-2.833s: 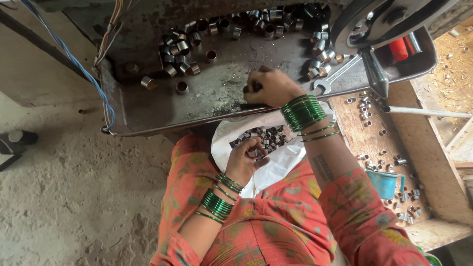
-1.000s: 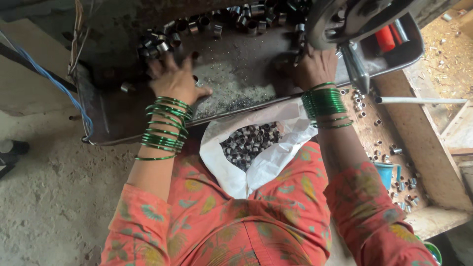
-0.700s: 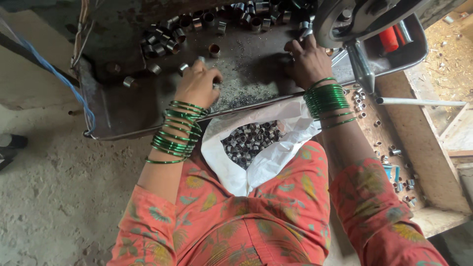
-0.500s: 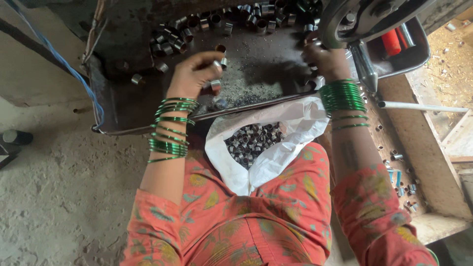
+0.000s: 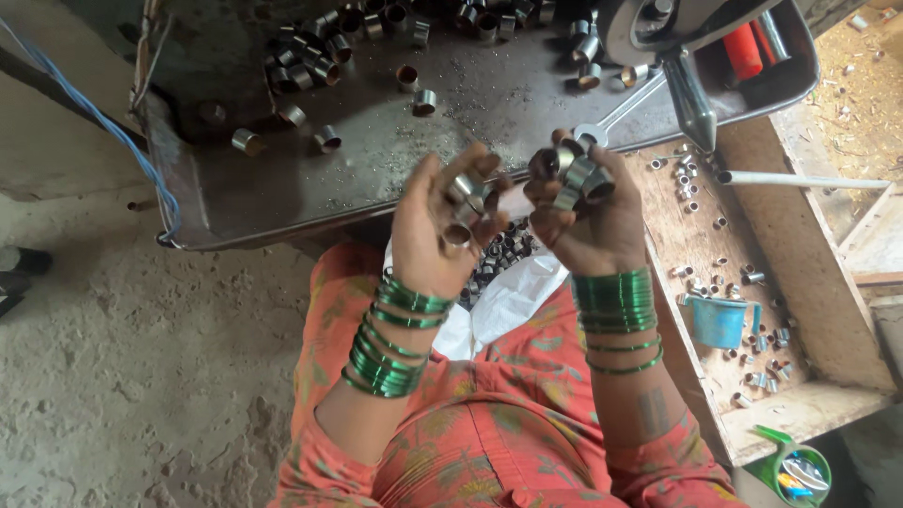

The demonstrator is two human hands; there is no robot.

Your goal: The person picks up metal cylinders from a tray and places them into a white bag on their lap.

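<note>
My left hand (image 5: 442,230) and my right hand (image 5: 585,218) are raised side by side over my lap, each closed around a cluster of short metal rings (image 5: 576,174). Both wrists carry green bangles. Beneath the hands a white bag (image 5: 513,301) lies open on my lap with more dark rings inside, mostly hidden by the hands. Beyond them a dark metal tray (image 5: 376,179) holds several loose rings (image 5: 310,66) scattered toward its far edge.
A machine part with a pointed tip (image 5: 691,94) and a wrench (image 5: 621,111) sit at the tray's right. A wooden box (image 5: 752,282) on the right holds scattered rings and a small blue cup (image 5: 720,320). A blue cable (image 5: 113,141) runs down the left; bare concrete floor lies below.
Both hands have left the tray, where they were gathering rings, and come back toward me, now lifted together over the bag with rings in them.
</note>
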